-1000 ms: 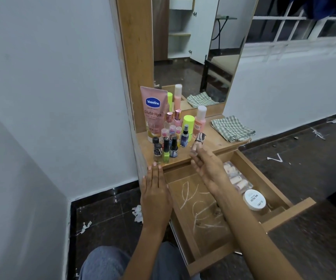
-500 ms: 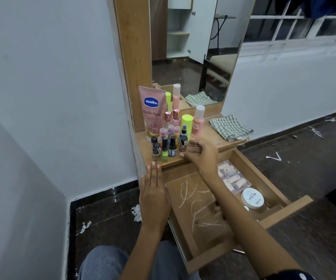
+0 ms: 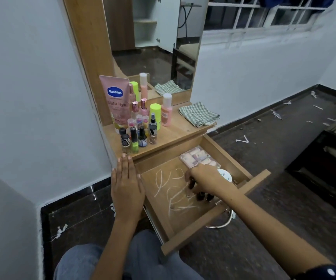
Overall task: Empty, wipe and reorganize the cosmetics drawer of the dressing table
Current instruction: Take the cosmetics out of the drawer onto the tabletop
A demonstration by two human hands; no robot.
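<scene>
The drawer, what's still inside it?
Inside the drawer: a clear packet of pink things, a white round jar partly hidden by the right hand, small dark bottles and white streaks.

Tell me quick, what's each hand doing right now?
Left hand: open, flat on the drawer's left edge, holding nothing.
Right hand: inside the drawer, fingers curled around small dark bottles; firm grip cannot be told.
</scene>
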